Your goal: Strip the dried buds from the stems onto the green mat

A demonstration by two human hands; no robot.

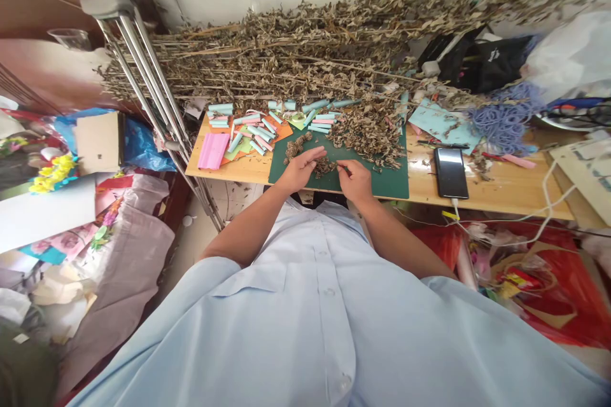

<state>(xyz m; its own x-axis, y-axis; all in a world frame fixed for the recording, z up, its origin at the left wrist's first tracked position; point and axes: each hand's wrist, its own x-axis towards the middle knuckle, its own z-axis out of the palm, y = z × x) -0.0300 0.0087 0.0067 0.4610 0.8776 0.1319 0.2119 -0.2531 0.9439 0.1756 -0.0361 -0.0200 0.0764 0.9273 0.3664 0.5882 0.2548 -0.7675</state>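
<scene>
My left hand rests at the near edge of a green cutting mat, its fingers stretched out and held flat. Just below its fingers lies a small heap of crumbled dried leaves. On the other side of that heap, my right hand is closed, thumb and fingertips pinched together; what they hold is too small to make out. A larger pile of dried leaves covers the back right of the mat. Beyond my left hand sits another clump of dried plant matter.
Rolled paper tubes and a pink paper stack lie left on the wooden table. Long dried stalks span the back. Metal crutches lean at left. A phone with a cable and blue cord lie right.
</scene>
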